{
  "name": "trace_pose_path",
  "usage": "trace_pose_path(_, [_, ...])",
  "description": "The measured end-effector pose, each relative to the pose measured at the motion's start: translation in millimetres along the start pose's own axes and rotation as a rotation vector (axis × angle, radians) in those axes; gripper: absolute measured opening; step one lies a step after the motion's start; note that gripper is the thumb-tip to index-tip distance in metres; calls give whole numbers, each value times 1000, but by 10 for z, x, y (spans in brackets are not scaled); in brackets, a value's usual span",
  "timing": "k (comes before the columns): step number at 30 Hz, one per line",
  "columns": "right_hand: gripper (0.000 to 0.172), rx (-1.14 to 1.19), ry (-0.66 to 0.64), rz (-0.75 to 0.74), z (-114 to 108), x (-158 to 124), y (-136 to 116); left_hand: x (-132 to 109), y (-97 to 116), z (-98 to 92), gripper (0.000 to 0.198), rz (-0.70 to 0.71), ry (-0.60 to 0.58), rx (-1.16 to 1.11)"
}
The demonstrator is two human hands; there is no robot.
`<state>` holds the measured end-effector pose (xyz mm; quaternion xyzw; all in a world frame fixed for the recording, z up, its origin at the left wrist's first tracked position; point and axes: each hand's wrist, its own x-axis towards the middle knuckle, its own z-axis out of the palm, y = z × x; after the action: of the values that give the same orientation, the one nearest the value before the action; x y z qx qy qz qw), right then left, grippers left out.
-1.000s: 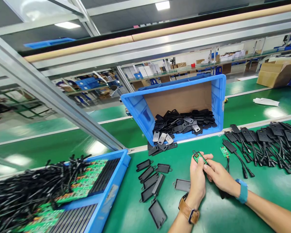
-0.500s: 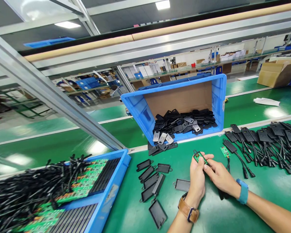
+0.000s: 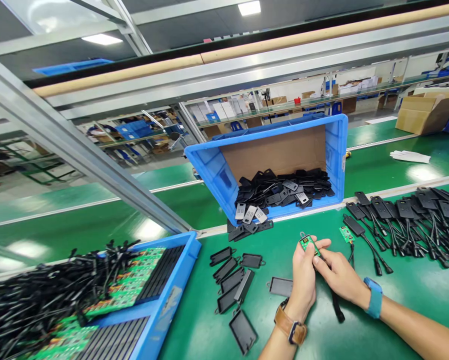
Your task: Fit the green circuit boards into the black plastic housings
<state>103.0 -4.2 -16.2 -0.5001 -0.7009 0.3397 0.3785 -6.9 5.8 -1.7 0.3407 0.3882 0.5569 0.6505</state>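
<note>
Circuit board (image 3: pixel 308 244), green, hangs just above the bench (image 3: pixel 415 292). My left hand (image 3: pixel 304 280) pinches it between thumb and curled fingers; my right hand (image 3: pixel 339 277) pinches its lower end. I judge the trailing cable (image 3: pixel 336 306) could snag and twist it loose.

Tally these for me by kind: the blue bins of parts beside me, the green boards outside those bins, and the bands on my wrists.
Blue bins: 2, tilted bin and left bin.
Green boards outside bins: 2, held board and loose board.
Wrist bands: 2, brown watch and blue band.
Total: 6.
</note>
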Motion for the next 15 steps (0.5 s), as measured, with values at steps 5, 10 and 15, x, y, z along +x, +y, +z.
trace_pose_path(5, [37, -9, -3, -5, 11, -5, 12, -7, 0, 6, 41, -1, 16, 6])
trace_pose_path(10, [37, 9, -12, -4, -1, 6, 3, 4, 9, 12, 44, -8, 20, -19])
trace_pose_path(15, [36, 67, -4, 11, -19, 6, -35, -7, 46, 31, 44, 2, 5, -26])
